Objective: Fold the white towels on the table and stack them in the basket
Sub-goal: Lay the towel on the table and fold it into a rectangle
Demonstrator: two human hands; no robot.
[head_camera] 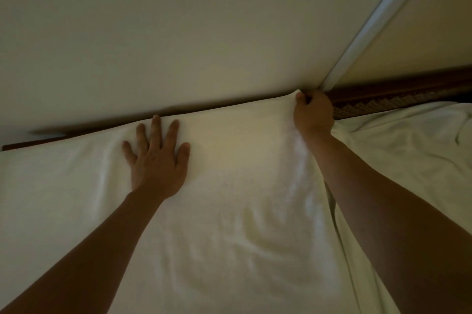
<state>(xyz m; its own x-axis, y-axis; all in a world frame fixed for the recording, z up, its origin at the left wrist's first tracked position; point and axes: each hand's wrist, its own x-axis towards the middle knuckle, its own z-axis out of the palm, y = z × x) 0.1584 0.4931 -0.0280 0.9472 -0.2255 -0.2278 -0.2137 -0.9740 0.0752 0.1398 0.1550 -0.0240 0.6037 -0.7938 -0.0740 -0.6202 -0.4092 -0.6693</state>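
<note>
my left hand is pressing flat, fingers straight, on the white towel near the table's far edge by the wall; my right hand is pinching its far corner. the table itself is lying hidden under cloth.

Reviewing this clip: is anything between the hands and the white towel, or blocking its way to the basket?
Nothing separates them: the left hand lies flat on the white towel, and the right hand grips its far corner. No basket is in view, so that path cannot be judged.
</note>
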